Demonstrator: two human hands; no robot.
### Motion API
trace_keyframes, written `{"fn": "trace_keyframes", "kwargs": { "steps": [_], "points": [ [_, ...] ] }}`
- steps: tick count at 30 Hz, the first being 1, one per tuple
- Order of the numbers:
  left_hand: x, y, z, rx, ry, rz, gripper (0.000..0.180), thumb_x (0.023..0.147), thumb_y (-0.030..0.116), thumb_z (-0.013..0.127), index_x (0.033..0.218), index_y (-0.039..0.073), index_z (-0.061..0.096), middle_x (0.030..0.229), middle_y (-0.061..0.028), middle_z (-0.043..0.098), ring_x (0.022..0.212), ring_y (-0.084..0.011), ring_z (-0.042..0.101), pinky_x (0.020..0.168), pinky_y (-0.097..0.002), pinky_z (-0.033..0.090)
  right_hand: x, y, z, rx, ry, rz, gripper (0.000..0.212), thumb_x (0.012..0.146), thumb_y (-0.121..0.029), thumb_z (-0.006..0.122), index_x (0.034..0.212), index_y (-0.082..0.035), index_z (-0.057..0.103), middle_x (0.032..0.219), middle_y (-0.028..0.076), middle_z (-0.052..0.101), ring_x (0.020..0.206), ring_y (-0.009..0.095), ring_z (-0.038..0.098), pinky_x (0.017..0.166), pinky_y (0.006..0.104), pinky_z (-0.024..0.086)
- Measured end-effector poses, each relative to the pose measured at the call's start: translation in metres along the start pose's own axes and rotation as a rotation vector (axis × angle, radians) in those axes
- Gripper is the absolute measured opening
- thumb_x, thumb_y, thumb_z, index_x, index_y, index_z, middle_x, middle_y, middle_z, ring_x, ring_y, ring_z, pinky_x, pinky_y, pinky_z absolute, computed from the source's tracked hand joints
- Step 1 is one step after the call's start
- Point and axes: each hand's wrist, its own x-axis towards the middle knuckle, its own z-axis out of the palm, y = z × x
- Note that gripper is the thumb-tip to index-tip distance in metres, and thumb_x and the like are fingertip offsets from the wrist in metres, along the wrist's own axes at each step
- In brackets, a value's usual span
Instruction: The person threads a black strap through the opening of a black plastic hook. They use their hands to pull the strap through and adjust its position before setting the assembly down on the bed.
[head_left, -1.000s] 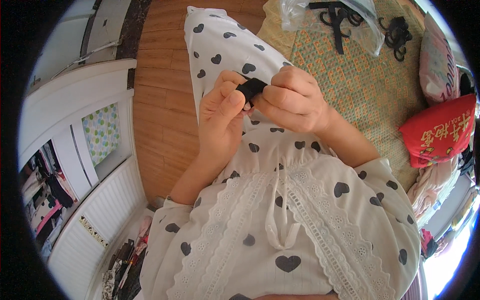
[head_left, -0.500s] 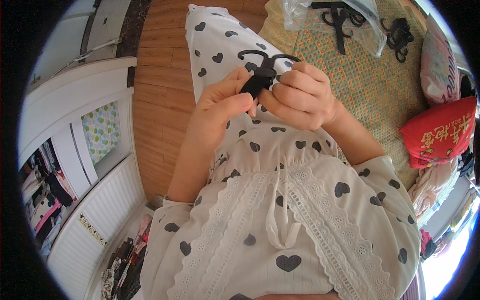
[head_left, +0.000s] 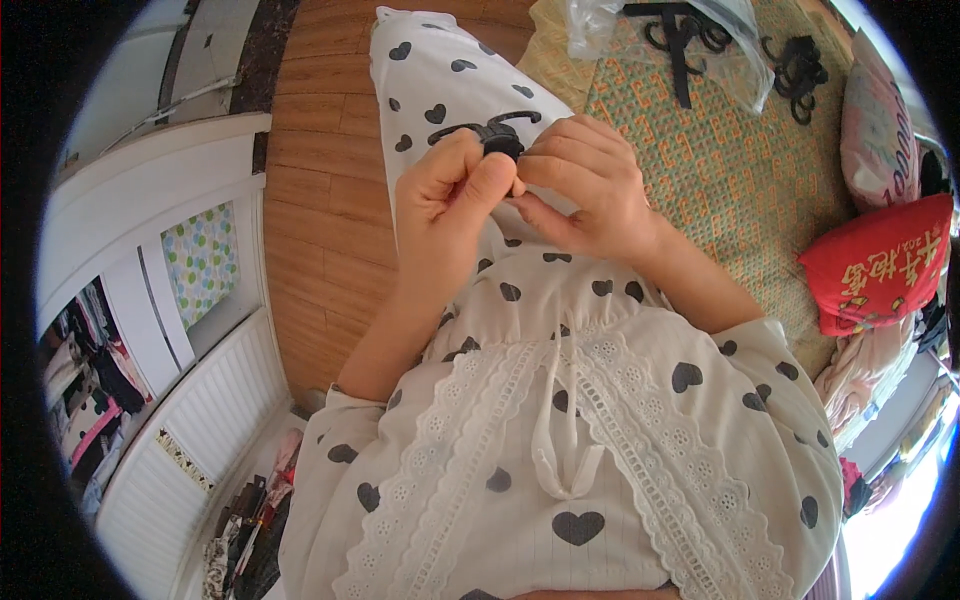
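Note:
Over my lap I hold a black double hook (head_left: 503, 143) with two curved arms, which looks like plastic. My left hand (head_left: 446, 195) is closed round it, the thumb pressed on its near side. From the other side my right hand (head_left: 590, 190) meets it, fingers bent and fingertips pinched at its edge beside the left thumb. The lower part of the hook is hidden behind my fingers. Beneath both hands spreads a white dress (head_left: 430, 75) with dark hearts.
On the woven mat (head_left: 720, 190) at the right, a clear plastic bag (head_left: 590, 35) lies with a black bar and hooks (head_left: 680, 60). More black hooks (head_left: 797, 75) are beside it. A red cushion (head_left: 880, 265) and a pink cushion (head_left: 880, 145) sit far right. Wooden floor (head_left: 320, 210) runs left.
The hook has turned and tipped, its arms now lower and further left. My left hand has rolled over it, and my right hand has shifted left with its fingers loosened.

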Motion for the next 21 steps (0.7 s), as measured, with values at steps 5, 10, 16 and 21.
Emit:
{"fn": "trace_keyframes", "kwargs": {
  "steps": [5, 10, 16, 21],
  "points": [
    [-0.001, 0.001, 0.006, -0.019, 0.092, -0.052, 0.026, 0.090, 0.012, 0.053, 0.065, 0.004, 0.050, 0.066, 0.0029, 0.042, 0.064, -0.0059, 0.038, 0.060, -0.0222, 0.030, -0.001, -0.002, 0.008, 0.052, 0.009, 0.060, 0.020, 0.062, -0.007, 0.074, 0.078, -0.006, 0.063, 0.070, 0.004, 0.058, 0.063, 0.022, 0.055, 0.057, 0.0322, 0.044],
    [0.001, -0.009, 0.007, -0.096, 0.205, -0.079, 0.026, 0.089, 0.011, 0.053, 0.064, 0.006, 0.050, 0.060, 0.0062, 0.038, 0.058, -0.0035, 0.034, 0.055, -0.0200, 0.026, -0.001, -0.002, 0.017, 0.002, 0.048, -0.003, 0.021, 0.062, -0.008, 0.074, 0.079, -0.006, 0.063, 0.070, 0.004, 0.057, 0.064, 0.022, 0.055, 0.058, 0.0327, 0.045],
    [0.001, -0.007, 0.001, -0.223, 0.320, -0.221, 0.040, 0.095, 0.029, 0.049, 0.064, 0.006, 0.055, 0.058, 0.0063, 0.040, 0.054, -0.0053, 0.032, 0.052, -0.0208, 0.025, 0.000, -0.004, 0.015, -0.010, 0.017, 0.019, 0.023, 0.061, -0.008, 0.073, 0.081, -0.005, 0.063, 0.072, 0.005, 0.057, 0.067, 0.023, 0.055, 0.059, 0.0340, 0.045],
    [0.004, 0.020, -0.006, 0.123, 0.213, -0.184, 0.061, 0.098, 0.040, 0.032, 0.069, -0.001, 0.067, 0.055, 0.0009, 0.049, 0.053, -0.0058, 0.038, 0.052, -0.0206, 0.028, -0.006, -0.004, 0.007, 0.492, 0.083, 0.529, 0.012, 0.077, -0.011, 0.069, 0.083, -0.003, 0.061, 0.076, 0.003, 0.059, 0.071, 0.016, 0.056, 0.067, 0.0303, 0.045]
  ]
}}
